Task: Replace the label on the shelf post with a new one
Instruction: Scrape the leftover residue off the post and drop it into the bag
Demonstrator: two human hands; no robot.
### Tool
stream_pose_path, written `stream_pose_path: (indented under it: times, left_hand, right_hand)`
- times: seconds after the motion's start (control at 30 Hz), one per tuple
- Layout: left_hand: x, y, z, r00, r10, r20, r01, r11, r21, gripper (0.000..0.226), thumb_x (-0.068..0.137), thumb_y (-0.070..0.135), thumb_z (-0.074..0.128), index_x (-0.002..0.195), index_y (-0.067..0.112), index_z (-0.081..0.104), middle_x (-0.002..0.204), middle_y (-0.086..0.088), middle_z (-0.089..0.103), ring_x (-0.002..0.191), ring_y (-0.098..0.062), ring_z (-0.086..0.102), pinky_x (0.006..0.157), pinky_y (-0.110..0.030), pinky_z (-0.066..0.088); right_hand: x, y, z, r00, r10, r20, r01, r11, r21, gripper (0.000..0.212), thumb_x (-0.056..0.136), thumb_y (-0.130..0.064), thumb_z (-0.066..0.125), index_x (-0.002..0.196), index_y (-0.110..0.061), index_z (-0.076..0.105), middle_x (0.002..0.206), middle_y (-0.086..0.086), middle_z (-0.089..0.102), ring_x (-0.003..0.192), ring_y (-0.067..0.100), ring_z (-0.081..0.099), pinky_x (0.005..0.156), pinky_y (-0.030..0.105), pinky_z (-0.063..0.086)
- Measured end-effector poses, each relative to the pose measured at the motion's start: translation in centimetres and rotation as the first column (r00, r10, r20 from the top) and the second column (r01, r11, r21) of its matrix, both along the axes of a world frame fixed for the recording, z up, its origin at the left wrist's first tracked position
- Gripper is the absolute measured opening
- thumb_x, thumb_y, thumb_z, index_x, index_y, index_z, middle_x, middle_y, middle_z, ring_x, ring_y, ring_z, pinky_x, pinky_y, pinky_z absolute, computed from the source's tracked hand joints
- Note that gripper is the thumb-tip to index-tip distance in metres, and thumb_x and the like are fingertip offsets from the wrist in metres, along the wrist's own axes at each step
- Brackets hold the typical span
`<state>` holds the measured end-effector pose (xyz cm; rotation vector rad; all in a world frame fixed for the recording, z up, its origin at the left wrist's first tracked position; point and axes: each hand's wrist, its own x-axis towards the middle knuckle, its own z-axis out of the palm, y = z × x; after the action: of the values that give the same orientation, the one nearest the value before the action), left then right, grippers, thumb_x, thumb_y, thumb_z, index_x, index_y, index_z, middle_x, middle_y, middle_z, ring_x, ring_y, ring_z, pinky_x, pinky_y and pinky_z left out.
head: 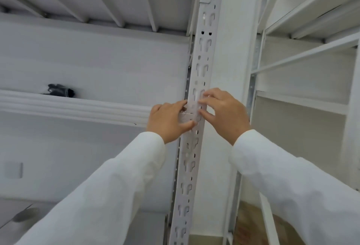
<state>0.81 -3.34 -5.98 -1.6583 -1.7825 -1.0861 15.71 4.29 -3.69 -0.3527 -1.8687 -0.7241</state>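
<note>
The label (191,111), thin, pale and faintly printed, lies flat on the shelf post (202,53) between my hands, its long axis along the post, running 12 to 6 o'clock. My left hand (168,123) pinches its 9 o'clock edge; my right hand's (224,114) fingertips (202,101) press its 3 o'clock side. The post is white slotted metal.

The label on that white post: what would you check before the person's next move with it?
1. Both hands on the label: ok, left hand and right hand touch it.
2. Label over the shelf post: ok.
3. Label straight: cannot tell, blurred.
4. Old or new label: cannot tell.
5. Fully stuck down: cannot tell; fingers cover its edges.
</note>
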Motion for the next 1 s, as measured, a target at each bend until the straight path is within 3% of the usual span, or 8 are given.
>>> stream_pose_path:
  times: [0.1, 0.37, 0.63, 0.8, 1.0]
  left_hand:
    - [-0.2, -0.2, 0.5, 0.998, -0.041, 0.046, 0.043, 0.998, -0.042, 0.063, 0.082, 0.052, 0.057, 0.138, 0.03, 0.04, 0.127, 0.012, 0.058, 0.12, -0.012, 0.047, 0.106, -0.028, 0.02]
    - [-0.4, -0.1, 0.1, 0.998, -0.019, 0.064, 0.02, 1.0, -0.008, 0.058, 0.082, 0.046, 0.058, 0.136, 0.029, 0.043, 0.125, 0.012, 0.06, 0.119, -0.012, 0.048, 0.105, -0.028, 0.02]
    - [0.1, -0.1, -0.5, 0.996, -0.014, 0.085, 0.014, 1.0, 0.008, 0.057, 0.08, 0.044, 0.059, 0.134, 0.029, 0.045, 0.122, 0.012, 0.06, 0.118, -0.012, 0.047, 0.103, -0.026, 0.018]
    - [-0.2, -0.2, 0.0, 0.994, -0.053, 0.093, 0.056, 0.998, -0.02, 0.058, 0.081, 0.043, 0.059, 0.135, 0.03, 0.043, 0.125, 0.012, 0.059, 0.12, -0.012, 0.046, 0.103, -0.026, 0.018]
    - [-0.4, -0.4, -0.1, 0.997, -0.04, 0.07, 0.041, 0.999, -0.018, 0.057, 0.082, 0.041, 0.058, 0.135, 0.029, 0.041, 0.125, 0.011, 0.059, 0.12, -0.014, 0.046, 0.103, -0.028, 0.019]
  right_hand:
    - [-0.3, 0.0, 0.4, 0.998, -0.062, 0.021, 0.061, 0.997, 0.047, 0.007, 0.076, -0.016, 0.072, 0.078, -0.011, 0.069, 0.082, 0.002, 0.064, 0.071, 0.025, 0.059, 0.047, 0.03, 0.047]
    - [-1.0, 0.0, 0.6, 0.99, -0.137, 0.042, 0.125, 0.969, 0.212, 0.022, 0.08, -0.021, 0.055, 0.062, -0.012, 0.062, 0.069, 0.001, 0.06, 0.053, 0.021, 0.053, 0.042, 0.023, 0.035]
    - [-2.0, -0.4, 1.1, 0.971, -0.236, 0.031, 0.218, 0.935, 0.28, 0.023, 0.062, -0.006, 0.071, 0.05, -0.011, 0.052, 0.054, 0.003, 0.05, 0.034, 0.021, 0.04, 0.039, 0.019, 0.022]
    - [-0.8, 0.4, 1.7, 0.998, -0.065, -0.006, 0.065, 0.989, 0.13, 0.023, 0.081, -0.019, 0.046, 0.063, -0.013, 0.06, 0.067, 0.0, 0.059, 0.043, 0.022, 0.052, 0.038, 0.019, 0.032]
    - [-0.4, 0.0, 1.3, 0.997, 0.004, 0.081, -0.012, 0.995, 0.1, 0.006, 0.08, -0.019, 0.067, 0.075, -0.017, 0.067, 0.079, -0.004, 0.064, 0.062, 0.019, 0.059, 0.047, 0.019, 0.032]
